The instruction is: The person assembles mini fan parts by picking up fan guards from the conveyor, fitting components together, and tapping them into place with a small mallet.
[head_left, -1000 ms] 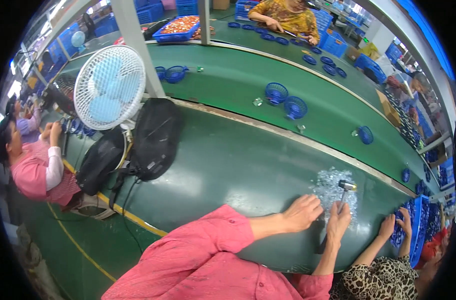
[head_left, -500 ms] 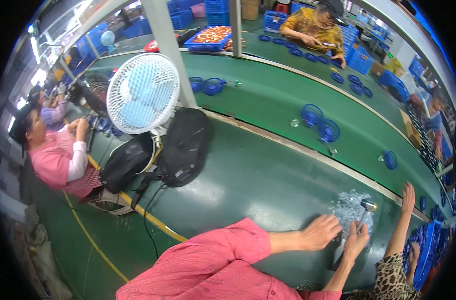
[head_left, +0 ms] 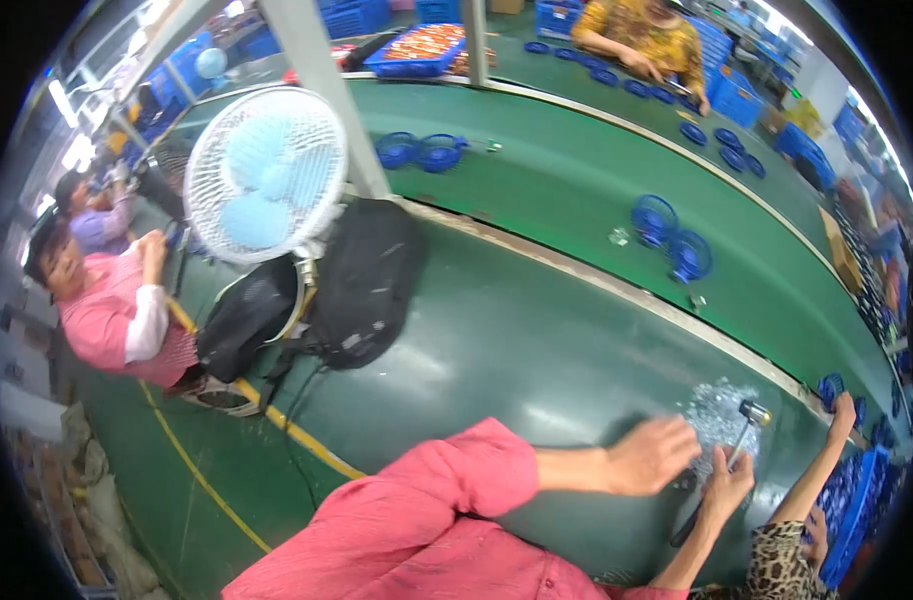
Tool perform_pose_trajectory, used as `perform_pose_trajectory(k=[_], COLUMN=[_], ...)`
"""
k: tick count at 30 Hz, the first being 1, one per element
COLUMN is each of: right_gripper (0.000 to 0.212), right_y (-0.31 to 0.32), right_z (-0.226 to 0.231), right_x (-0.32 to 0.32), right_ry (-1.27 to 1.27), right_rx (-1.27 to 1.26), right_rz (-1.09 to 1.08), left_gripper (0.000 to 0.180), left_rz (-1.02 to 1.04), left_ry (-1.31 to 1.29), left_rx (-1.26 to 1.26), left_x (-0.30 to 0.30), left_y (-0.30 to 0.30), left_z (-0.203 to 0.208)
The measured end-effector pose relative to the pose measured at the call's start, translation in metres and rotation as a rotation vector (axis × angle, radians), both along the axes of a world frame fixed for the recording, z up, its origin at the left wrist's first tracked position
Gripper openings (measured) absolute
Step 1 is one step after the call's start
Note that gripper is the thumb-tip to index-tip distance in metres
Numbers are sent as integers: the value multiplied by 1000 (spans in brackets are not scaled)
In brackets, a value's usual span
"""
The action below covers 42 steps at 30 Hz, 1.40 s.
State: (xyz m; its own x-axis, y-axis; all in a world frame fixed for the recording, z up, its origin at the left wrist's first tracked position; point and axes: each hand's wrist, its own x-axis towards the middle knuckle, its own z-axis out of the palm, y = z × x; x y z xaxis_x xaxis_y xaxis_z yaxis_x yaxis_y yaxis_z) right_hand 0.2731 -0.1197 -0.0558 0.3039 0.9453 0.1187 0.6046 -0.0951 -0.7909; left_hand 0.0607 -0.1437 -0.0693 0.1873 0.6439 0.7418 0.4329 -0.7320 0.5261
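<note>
My right hand [head_left: 726, 487] is closed round a hammer [head_left: 754, 412] with a thin metal shaft, a shiny head and a dark grip. The head lies over the right side of a pile of small clear, glassy-looking pieces [head_left: 714, 415] on the green table. Just left of the pile is my left hand [head_left: 656, 457], smeared by motion. Whether it holds something small cannot be made out. At the right, a co-worker's hand [head_left: 846, 410] in a leopard-print sleeve touches a blue round part [head_left: 829, 387] at the belt edge.
Beyond a raised edge, a green belt [head_left: 546, 190] carries blue round frames [head_left: 688, 255] and small clear pieces. A white fan [head_left: 266, 175] and black backpack [head_left: 366, 285] stand left. A blue crate [head_left: 856, 520] sits right. Co-workers sit left and across the belt.
My left hand has moved slightly up and right, blurring. The view has shifted. The co-worker's hand at the right has come down onto a blue round part on the belt.
</note>
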Motion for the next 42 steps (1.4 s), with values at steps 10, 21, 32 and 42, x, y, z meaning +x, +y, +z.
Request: perform_pose_trajectory(k=[10, 21, 32, 42], right_gripper=[18, 29, 40, 28], right_y=[-5, 0, -5, -27], right_z=[18, 23, 42, 54], right_x=[-27, -18, -32, -129], right_ry=[231, -35, -275, 156], right_rx=[-96, -87, 57, -246], right_rz=[-70, -55, -95, 327], left_gripper=[38, 36, 18, 20], left_rz=[617, 511, 328, 136], left_ry=[253, 421, 161, 125], left_rx=[-148, -374, -549, -1019], left_x=[-153, -132, -157, -162], left_y=[138, 215, 106, -74], left_z=[9, -4, 40, 48])
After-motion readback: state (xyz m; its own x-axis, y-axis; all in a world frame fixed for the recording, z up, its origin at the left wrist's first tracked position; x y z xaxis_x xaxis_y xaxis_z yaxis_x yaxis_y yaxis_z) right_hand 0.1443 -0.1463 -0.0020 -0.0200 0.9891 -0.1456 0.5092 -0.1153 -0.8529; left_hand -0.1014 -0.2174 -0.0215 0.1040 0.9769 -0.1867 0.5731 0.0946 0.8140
